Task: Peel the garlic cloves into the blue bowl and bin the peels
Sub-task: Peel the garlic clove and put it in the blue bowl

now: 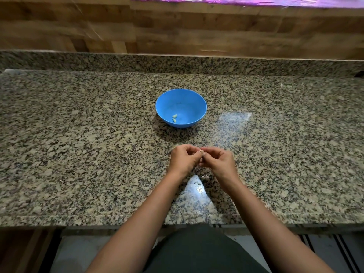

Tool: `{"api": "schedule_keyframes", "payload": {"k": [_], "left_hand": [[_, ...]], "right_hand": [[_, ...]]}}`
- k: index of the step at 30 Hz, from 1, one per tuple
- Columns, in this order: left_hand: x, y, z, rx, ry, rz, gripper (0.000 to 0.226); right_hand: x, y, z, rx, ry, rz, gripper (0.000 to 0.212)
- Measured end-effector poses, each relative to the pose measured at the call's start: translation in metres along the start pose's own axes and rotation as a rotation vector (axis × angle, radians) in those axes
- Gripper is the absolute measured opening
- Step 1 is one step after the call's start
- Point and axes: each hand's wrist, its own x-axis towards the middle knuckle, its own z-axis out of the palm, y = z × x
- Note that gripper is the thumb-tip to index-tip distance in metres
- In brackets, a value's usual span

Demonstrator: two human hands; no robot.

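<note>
A blue bowl (189, 99) stands on the granite counter, a little beyond my hands. Two peeled garlic cloves (174, 118) lie inside it near the front left. My left hand (183, 159) and my right hand (218, 161) meet fingertip to fingertip above the counter, both pinching one small garlic clove (200, 152), which is mostly hidden by the fingers. Small bits of peel (197, 183) lie on the counter just below my hands, in a bright reflection.
The speckled granite counter (88, 144) runs wide to both sides, with a raised granite strip and a wooden wall (177, 26) behind. The counter's front edge (118, 221) is close to my body. No bin is in view.
</note>
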Motion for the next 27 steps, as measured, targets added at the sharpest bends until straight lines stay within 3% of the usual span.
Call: {"api": "schedule_keyframes", "payload": {"k": [5,8,12,15,21,27], "left_hand": [[0.003,0.000,0.005,0.028,0.014,-0.034,0.012],[0.002,-0.001,0.002,-0.038,0.039,-0.061,0.009],[0.004,-0.005,-0.007,0.133,0.018,-0.036,0.004],[0.005,-0.004,-0.007,0.245,-0.049,-0.011,0.017],[0.002,-0.003,-0.009,0.069,-0.079,-0.003,0.013],[0.000,-0.002,-0.010,0.052,-0.060,0.017,0.013]], "right_hand": [[0.001,-0.001,0.003,0.068,0.045,0.004,0.007],[0.004,-0.003,0.000,0.294,0.065,0.105,0.007],[0.007,-0.005,-0.008,0.476,0.028,0.290,0.010],[0.008,-0.006,-0.009,0.459,-0.019,0.351,0.010],[0.009,-0.006,-0.009,0.380,-0.040,0.340,0.008],[0.009,-0.008,-0.010,0.300,-0.094,0.296,0.011]]}}
